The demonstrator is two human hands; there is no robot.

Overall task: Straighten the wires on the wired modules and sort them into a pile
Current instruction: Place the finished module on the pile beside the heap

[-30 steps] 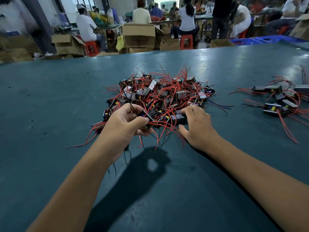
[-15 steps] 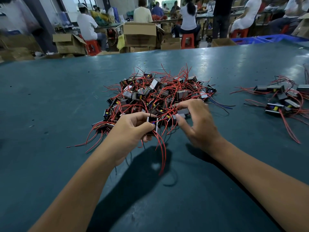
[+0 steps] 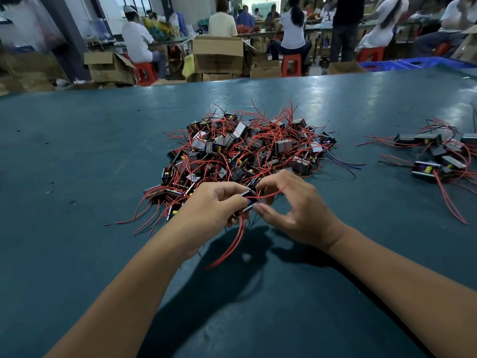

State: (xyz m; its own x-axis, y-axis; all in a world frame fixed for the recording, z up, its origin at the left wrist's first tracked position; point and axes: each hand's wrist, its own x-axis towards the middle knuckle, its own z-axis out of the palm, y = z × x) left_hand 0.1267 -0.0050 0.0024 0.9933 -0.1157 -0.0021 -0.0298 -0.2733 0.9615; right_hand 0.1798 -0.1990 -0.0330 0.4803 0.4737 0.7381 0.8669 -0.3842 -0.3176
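Note:
A tangled heap of small black wired modules [image 3: 247, 151] with thin red wires lies mid-table. Just in front of it, a little above the table, my left hand [image 3: 214, 205] grips one black module [image 3: 248, 200]; its red wires [image 3: 232, 244] hang down toward me. My right hand [image 3: 296, 210] is close against it, fingers curled, pinching a red wire [image 3: 268, 195] that leads from that module. A smaller pile of modules [image 3: 436, 158] with wires laid out lies at the right edge.
The green table [image 3: 90, 177] stretches wide on the left and toward me. Beyond its far edge are cardboard boxes [image 3: 218, 55], red stools [image 3: 291, 64], blue crates [image 3: 402, 64] and several seated people at other benches.
My left hand has lifted the module off the heap's front edge. My right hand left the heap, moved in to the left and took hold of a wire on that module.

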